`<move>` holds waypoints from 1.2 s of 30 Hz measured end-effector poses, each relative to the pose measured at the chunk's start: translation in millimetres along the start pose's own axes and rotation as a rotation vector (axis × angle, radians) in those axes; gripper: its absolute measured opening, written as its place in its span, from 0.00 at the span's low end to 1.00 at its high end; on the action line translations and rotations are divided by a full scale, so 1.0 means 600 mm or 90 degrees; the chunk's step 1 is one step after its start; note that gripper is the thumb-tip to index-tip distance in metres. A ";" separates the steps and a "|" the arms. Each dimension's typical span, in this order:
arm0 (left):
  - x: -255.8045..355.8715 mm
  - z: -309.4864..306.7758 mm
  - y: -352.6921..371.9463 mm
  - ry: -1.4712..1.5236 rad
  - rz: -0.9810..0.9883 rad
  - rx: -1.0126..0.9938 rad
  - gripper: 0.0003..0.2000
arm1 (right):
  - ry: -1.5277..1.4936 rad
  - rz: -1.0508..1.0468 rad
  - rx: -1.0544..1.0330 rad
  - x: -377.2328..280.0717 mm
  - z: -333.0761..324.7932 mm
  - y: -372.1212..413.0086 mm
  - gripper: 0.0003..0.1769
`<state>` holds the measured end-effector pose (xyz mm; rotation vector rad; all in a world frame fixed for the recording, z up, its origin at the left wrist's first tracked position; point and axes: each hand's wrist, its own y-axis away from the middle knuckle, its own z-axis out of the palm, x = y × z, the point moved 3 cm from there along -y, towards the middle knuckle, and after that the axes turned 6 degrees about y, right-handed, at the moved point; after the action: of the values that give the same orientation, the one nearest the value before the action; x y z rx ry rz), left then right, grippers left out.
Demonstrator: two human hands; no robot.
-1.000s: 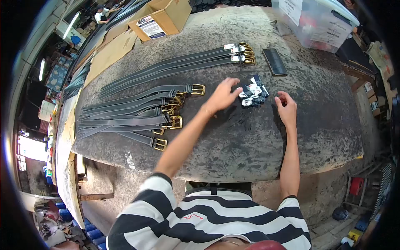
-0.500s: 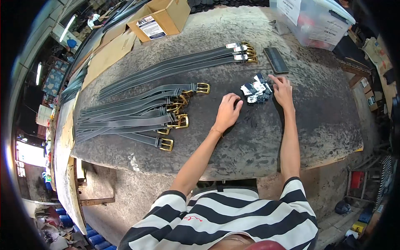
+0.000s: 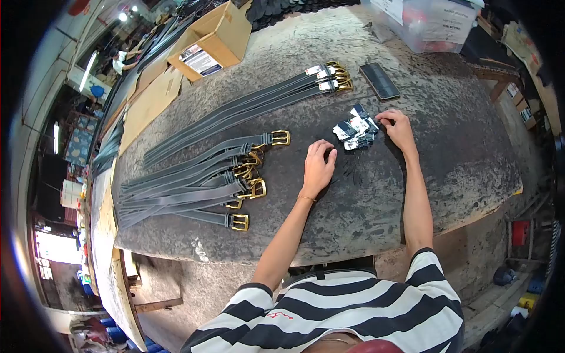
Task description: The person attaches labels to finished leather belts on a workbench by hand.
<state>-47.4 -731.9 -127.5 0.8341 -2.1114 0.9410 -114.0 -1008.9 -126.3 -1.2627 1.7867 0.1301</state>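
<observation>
A small heap of black-and-white tags [image 3: 356, 129] lies on the dark table between my two hands. My right hand [image 3: 398, 129] is at the heap's right edge, its fingers curled and thumb and forefinger drawn together. Whether a tag is pinched between those fingertips is too small to make out. Left of the heap, my left hand [image 3: 318, 167] rests low over the table with fingers loosely bent and the thumb apart, holding nothing. Nearest to it on the left is a pile of dark belts [image 3: 194, 176] with gold buckles [image 3: 257, 187].
Further back lie several belts [image 3: 247, 109] in a row, with white tags near their buckles. A phone [image 3: 379, 80] sits behind the heap. A cardboard box [image 3: 232, 38] and a clear plastic bin [image 3: 435, 26] stand at the far side. Another person [image 3: 120, 60] is far left.
My right forefinger, stretched out before, has bent in toward the thumb at the tags' edge. My left hand has barely moved. The whole view has shifted and tilted slightly.
</observation>
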 end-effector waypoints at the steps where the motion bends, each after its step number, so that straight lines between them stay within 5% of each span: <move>1: 0.001 0.001 -0.003 -0.002 0.003 -0.006 0.10 | -0.002 0.004 0.005 0.002 -0.001 -0.001 0.10; 5: 0.004 0.001 0.001 -0.011 -0.004 0.002 0.08 | -0.035 0.026 0.051 0.013 -0.007 0.000 0.13; 16: 0.001 -0.001 0.003 -0.044 0.015 -0.003 0.08 | -0.189 0.080 -0.202 0.035 -0.031 -0.016 0.09; 25: -0.001 -0.004 -0.001 -0.068 0.013 -0.020 0.06 | -0.229 0.117 -0.207 0.044 -0.032 -0.021 0.10; 29: 0.000 -0.001 -0.002 -0.088 0.008 -0.017 0.06 | -0.326 0.087 -0.173 0.072 -0.031 -0.029 0.23; 36: 0.009 -0.003 -0.001 -0.062 0.034 0.002 0.05 | -0.346 0.109 -0.151 0.071 -0.037 -0.034 0.12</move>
<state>-49.4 -732.2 -122.3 0.8442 -2.2262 0.9489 -113.7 -1060.1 -136.4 -1.0964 1.4246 0.7293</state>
